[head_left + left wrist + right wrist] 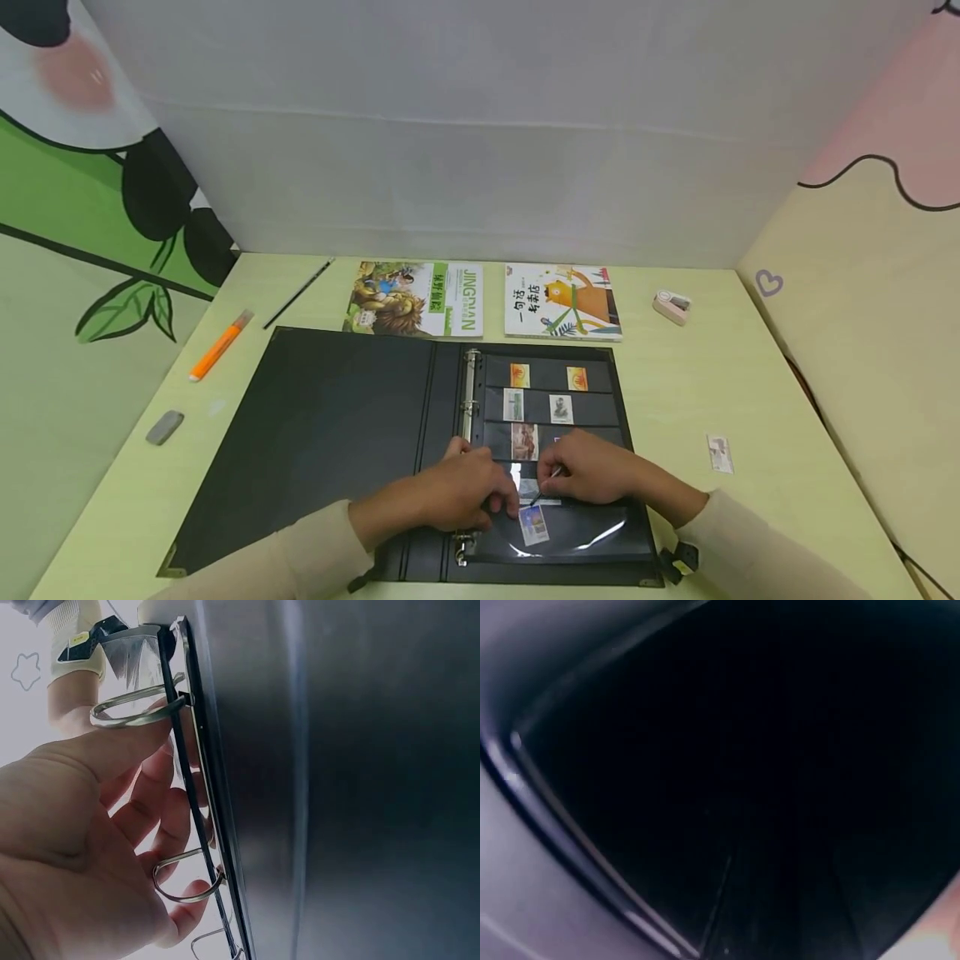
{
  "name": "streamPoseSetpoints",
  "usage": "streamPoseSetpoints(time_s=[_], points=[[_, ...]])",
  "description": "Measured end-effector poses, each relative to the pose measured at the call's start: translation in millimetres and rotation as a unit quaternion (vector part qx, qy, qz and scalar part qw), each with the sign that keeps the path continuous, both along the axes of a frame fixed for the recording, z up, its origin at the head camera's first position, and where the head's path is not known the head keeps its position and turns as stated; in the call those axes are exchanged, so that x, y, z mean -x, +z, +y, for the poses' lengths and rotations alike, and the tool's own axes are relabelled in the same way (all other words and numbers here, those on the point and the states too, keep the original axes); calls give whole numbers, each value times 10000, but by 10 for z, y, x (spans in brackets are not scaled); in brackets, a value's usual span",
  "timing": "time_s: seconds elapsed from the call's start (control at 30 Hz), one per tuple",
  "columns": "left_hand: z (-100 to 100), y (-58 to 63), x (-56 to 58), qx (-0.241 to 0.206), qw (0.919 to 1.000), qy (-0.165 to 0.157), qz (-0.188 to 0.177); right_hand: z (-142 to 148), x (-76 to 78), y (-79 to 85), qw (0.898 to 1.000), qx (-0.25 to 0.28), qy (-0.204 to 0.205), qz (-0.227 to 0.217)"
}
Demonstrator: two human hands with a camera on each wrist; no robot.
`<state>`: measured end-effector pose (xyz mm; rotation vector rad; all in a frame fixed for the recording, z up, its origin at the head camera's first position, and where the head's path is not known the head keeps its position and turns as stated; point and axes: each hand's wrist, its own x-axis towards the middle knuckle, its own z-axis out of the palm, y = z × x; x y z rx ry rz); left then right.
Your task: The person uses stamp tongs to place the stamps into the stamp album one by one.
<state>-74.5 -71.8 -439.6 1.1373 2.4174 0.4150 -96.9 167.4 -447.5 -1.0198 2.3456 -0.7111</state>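
On the album's black pocket page [577,408], my right hand [588,467] pinches thin metal tweezers [557,472]. Their tip reaches the top of a blue and violet postage stamp [533,525], tilted over the lowest pocket strip. My left hand [467,492] rests by the ring spine, bent fingers on the page beside that stamp. In the left wrist view, its thumb and fingers [135,802] lie among the metal rings [135,709]. Another stamp [528,490], partly covered, sits in the row above. The right wrist view is mostly dark.
Several stamps [524,442] fill the upper rows; a loose stamp [720,454] lies right of the album. Two books [416,300] stand behind it. A sharpener [671,307] is at the right; an orange marker [221,346], a pencil [298,293] and an eraser [165,427] are left.
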Motion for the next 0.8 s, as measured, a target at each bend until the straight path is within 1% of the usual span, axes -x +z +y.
streamPoseSetpoints(time_s=[0.13, 0.3, 0.37, 0.5, 0.57, 0.8], points=[[4, 11, -3, -1, 10000, -3, -46, 1, -52, 46, 9997, -115, 217, -29], [2, 35, 0, 24, 9999, 19, -118, 74, -49, 95, 9987, -268, 384, -188], [-3, 37, 3, 47, 9999, 5, -97, 97, -41, 87, 9984, -214, 465, -231], [-8, 38, 7, 102, 9999, -51, -28, 101, -35, 14, 9983, -49, 523, -249], [-7, 37, 9, 111, 9999, -59, -22, 88, -32, -10, 9986, 2, 500, -184], [-8, 6, 13, 49, 9999, -101, 3, 79, -19, 10, 9992, 45, 129, -374]])
